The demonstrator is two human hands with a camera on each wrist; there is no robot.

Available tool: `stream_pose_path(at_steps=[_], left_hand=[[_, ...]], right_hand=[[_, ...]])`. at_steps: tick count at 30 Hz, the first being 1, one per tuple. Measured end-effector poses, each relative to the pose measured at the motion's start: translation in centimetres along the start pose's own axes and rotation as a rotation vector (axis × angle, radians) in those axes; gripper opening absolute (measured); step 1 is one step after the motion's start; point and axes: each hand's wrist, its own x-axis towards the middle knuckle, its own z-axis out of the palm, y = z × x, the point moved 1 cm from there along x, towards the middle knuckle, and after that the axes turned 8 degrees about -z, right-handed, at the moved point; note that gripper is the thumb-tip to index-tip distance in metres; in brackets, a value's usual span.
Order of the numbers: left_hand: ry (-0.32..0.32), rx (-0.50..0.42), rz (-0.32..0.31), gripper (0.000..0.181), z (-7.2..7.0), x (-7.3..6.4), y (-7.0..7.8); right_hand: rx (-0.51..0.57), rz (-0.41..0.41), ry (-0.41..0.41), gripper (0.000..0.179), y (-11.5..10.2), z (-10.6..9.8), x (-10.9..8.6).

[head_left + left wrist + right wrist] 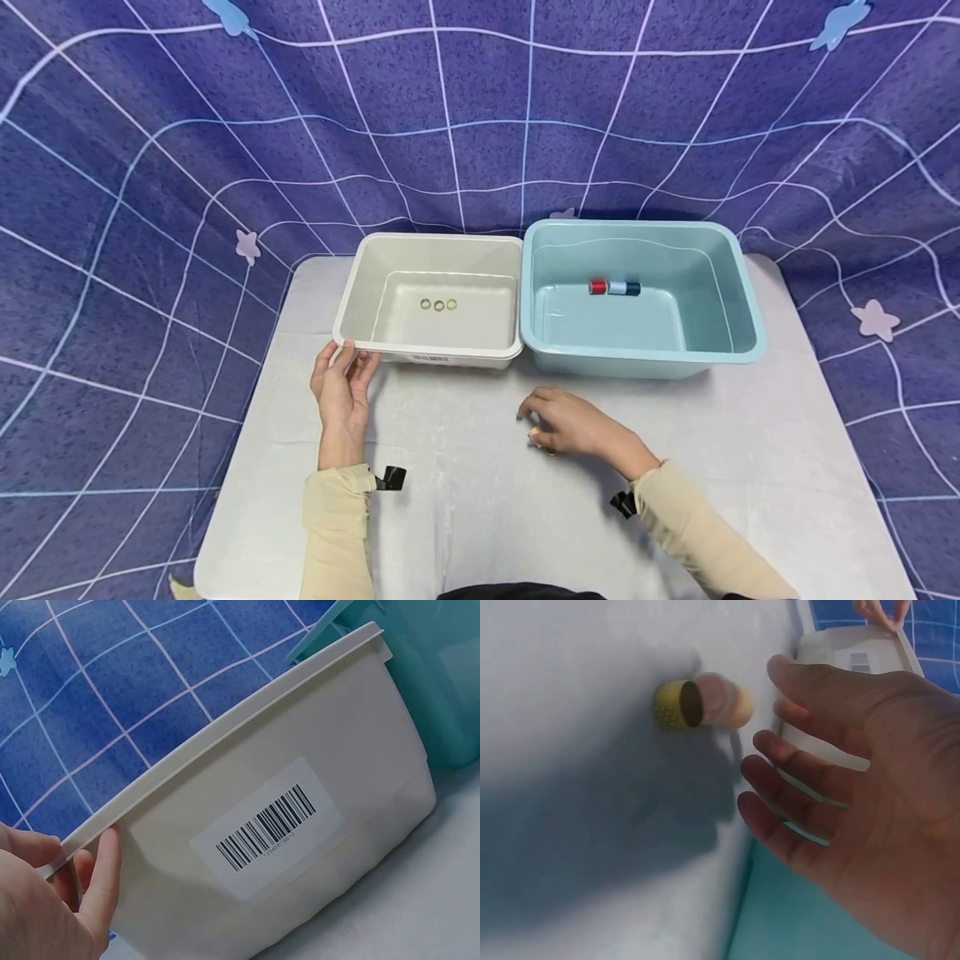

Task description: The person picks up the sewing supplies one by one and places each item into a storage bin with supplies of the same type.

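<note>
My left hand (345, 392) pinches the front left corner of a beige bin's rim (217, 742), its thumb on top and fingers beneath. Three small gold ring-shaped things (438, 306) lie in a row on that bin's floor. Above the table my right hand (573, 421) hovers, palm down, fingers spread and loosely bent, holding nothing. Just beyond its fingertips in the right wrist view, a dimpled gold thimble (676, 706) lies on the table. Against the thimble is a blurred peach thread spool (724, 701). In the head view, the right hand partly hides both.
A teal bin (645, 357) stands against the beige bin's right side. Inside it, a red spool (597, 287), a light blue one (617, 287) and a dark one (633, 288) lie in line. A barcode label (266, 829) marks the beige bin's front. Patterned blue cloth hangs behind.
</note>
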Motion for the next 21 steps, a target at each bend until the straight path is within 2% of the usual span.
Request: stream_pose_path(at_steps=[8,21], left_hand=[[0.006,0.011,0.014,0.049,-0.1,0.0,-0.2],[-0.013,-0.003,0.021,0.050,-0.1,-0.1,-0.1]], right_hand=[[-0.024,0.011,-0.025,0.036,0.4,0.8,-0.9],[-0.007,0.027,0.037,0.025,1.2,1.9,-1.1]])
